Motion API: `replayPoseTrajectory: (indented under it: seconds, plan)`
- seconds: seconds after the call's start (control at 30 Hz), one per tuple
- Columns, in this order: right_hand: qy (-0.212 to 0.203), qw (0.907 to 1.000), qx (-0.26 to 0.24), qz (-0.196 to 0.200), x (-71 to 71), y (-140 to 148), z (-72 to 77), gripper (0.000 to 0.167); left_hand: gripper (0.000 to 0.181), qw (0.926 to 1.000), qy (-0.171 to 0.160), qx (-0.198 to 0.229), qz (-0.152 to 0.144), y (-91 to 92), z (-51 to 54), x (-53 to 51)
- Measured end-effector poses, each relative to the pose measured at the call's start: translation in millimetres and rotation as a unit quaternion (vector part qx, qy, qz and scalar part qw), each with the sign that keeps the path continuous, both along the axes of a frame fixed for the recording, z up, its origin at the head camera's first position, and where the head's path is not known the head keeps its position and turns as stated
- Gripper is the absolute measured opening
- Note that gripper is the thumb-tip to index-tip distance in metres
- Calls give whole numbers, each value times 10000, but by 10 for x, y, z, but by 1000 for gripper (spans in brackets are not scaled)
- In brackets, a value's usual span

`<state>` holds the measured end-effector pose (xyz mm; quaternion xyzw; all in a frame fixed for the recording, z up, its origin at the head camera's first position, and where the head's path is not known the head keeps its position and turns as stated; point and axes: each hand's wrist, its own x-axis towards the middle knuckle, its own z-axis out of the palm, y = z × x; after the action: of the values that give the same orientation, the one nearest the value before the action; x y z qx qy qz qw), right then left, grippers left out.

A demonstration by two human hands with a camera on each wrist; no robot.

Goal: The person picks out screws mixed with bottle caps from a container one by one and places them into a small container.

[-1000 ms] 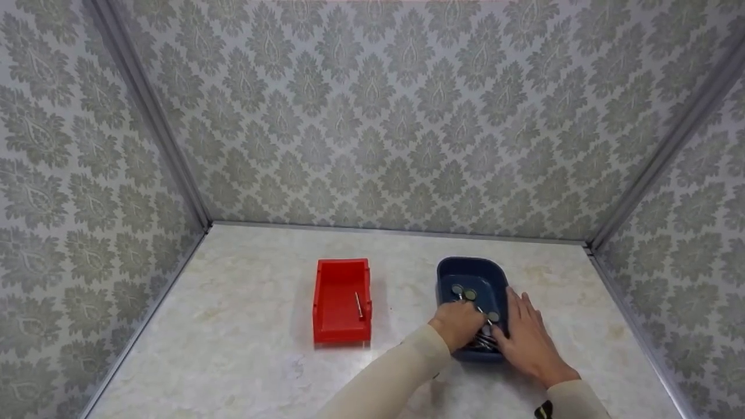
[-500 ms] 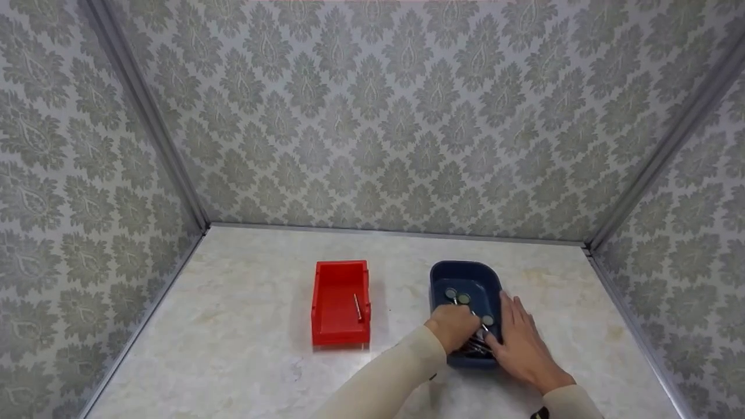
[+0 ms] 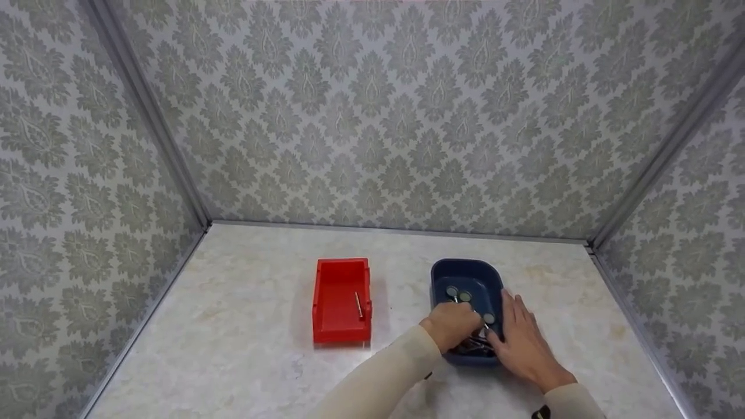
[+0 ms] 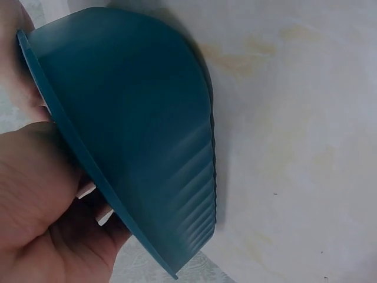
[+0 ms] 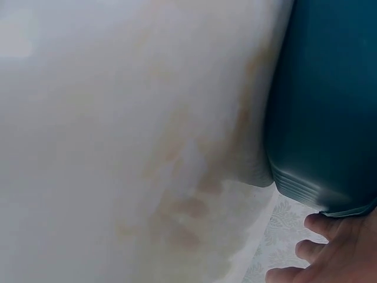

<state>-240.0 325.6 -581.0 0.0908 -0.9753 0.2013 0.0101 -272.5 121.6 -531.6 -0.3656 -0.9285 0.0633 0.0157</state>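
My left hand (image 3: pixel 453 326) reaches into a dark blue bin (image 3: pixel 465 266) with curled fingers. It seems to pinch a thin metal rod (image 3: pixel 485 326) that shows at its fingertips, though most of the fingertips are hidden. Pale round discs (image 3: pixel 452 291) on thin metal stems lie in the bin, with several more metal rods (image 3: pixel 472 348) heaped near its front end. My right hand (image 3: pixel 527 343) lies along the bin's right side, fingers extended outside, thumb over the rim close to the rod. In the right wrist view its spread fingers (image 5: pixel 312 250) stick out beside the bin wall.
A red open-front bin (image 3: pixel 337 334) stands to the left on the marbled table (image 3: pixel 244 326), holding one small metal rod (image 3: pixel 358 305) at its right side. Patterned panels (image 3: pixel 372 116) enclose the back and both sides.
The blue bin has shifted slightly left, both hands along with it. Inside it, my left hand keeps nearly the same place and curled shape.
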Motion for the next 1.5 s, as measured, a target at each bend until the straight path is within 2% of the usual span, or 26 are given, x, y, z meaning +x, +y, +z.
replayPoseTrajectory:
  seconds: [0.13, 0.33, 0.53, 0.7, 0.8, 1.0, 1.17, 1.27, 1.47, 1.5]
  plan:
    - [-16, 10000, 24, -27, -9, 2, 0, 97, 17, 9993, -103, 350, -107, -20, 46, -4]
    - [-25, 10000, 58, 0, -27, 2, -2, 97, 21, 9969, -317, 714, -119, -59, 102, -23]
    - [-223, 9997, 52, 6, -17, -20, 14, 97, 20, 9911, -451, 1240, -166, -150, 153, -25]
    - [-250, 9997, 81, 8, -40, -32, 36, 97, 17, 9822, -873, 1662, -66, -215, 231, -43]
    - [-288, 9996, 47, 0, -44, -38, 40, 97, 15, 9736, -1154, 1968, 36, -268, 283, -52]
    - [-205, 9998, 36, -40, -29, -42, 14, 98, 15, 9612, -1259, 2455, 15, -415, 343, -63]
    - [103, 9999, -31, -20, -4, -44, -22, 98, 16, 9472, -1444, 2861, 101, -575, 373, -58]
    - [197, 9998, -59, -13, 0, -49, -22, 97, 18, 9345, -1646, 3144, 276, -667, 400, -59]
    - [-28, 10000, -44, -79, -8, -54, 3, 97, 19, 8936, -2308, 3810, 541, -836, 423, -65]
    - [-79, 9999, -43, -92, -14, -55, 6, 97, 20, 8892, -2357, 3878, 577, -865, 426, -65]
